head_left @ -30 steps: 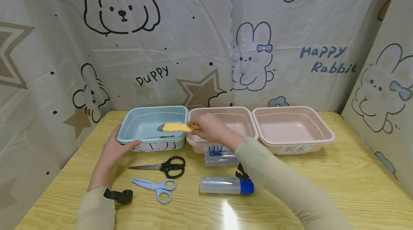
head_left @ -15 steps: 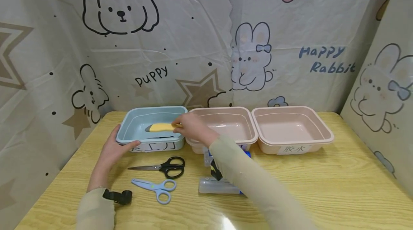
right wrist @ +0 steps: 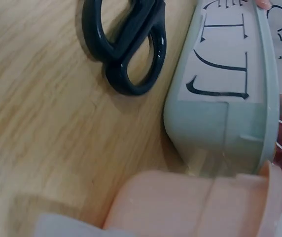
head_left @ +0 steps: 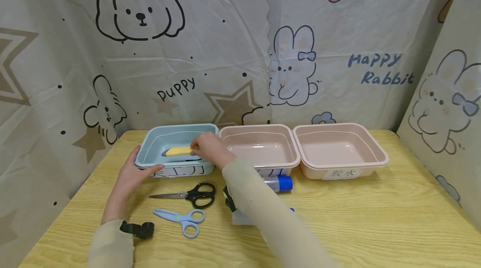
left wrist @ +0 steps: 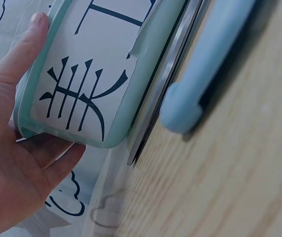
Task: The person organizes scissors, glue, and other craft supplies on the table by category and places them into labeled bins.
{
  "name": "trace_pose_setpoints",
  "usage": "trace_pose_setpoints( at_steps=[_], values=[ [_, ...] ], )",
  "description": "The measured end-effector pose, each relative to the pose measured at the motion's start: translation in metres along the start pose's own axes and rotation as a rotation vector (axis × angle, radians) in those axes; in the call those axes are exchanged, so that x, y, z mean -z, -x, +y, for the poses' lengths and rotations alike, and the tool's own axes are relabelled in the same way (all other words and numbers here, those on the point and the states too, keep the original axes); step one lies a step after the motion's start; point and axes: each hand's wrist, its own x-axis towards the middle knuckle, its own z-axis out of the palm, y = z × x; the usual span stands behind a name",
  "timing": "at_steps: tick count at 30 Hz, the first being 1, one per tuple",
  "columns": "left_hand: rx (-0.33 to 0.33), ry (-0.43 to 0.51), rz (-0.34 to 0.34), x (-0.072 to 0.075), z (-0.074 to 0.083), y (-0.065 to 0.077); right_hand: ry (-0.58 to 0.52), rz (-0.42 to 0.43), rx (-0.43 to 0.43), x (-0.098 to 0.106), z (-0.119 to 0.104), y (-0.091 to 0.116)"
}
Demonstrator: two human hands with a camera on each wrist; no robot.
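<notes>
My right hand point(head_left: 211, 147) pinches the rear end of a yellow utility knife point(head_left: 177, 151) with a grey tip, low inside the light blue bin point(head_left: 180, 135). A slim dark item point(head_left: 192, 160) lies in the bin just in front of it. At the bin's left front corner, my left hand point(head_left: 129, 174) grips the rim. In the left wrist view its thumb lies on the rim and the other fingers reach round the end. Black-handled scissors point(head_left: 195, 195) and pale blue scissors point(head_left: 179, 218) lie on the table in front of this bin.
Two pink bins, a middle one point(head_left: 259, 139) and a right one point(head_left: 334, 136), stand in a row with the blue one. Two clear glue bottles with blue caps, one farther back point(head_left: 284, 183) and one nearer point(head_left: 240, 218), lie partly hidden under my right forearm. A printed curtain point(head_left: 233, 51) hangs behind.
My right hand has carried the yellow utility knife left and lower into the blue bin. The right forearm now covers more of the nearer bottle. My left hand has stayed on the rim.
</notes>
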Motion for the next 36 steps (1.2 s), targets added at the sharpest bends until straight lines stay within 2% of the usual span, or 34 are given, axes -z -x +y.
trace_pose_setpoints(
  at_steps=[7, 14, 20, 29, 36],
  values=[
    [0.009, 0.002, -0.004, -0.003, 0.000, -0.003, 0.002, -0.020, -0.043, -0.007, -0.002, -0.002],
    [0.017, 0.003, -0.005, -0.001, 0.000, -0.002, 0.004, -0.053, -0.053, -0.002, -0.002, 0.001],
    [0.032, 0.000, -0.011, 0.000, 0.000, 0.000, -0.097, -0.055, 0.011, 0.009, 0.008, 0.015],
    [0.036, -0.009, -0.011, 0.000, 0.002, 0.002, -0.218, 0.013, 0.049, 0.032, 0.039, 0.048],
    [0.030, -0.004, -0.012, 0.000, 0.002, 0.002, -0.313, 0.143, 0.066, 0.046, 0.067, 0.078]
  ],
)
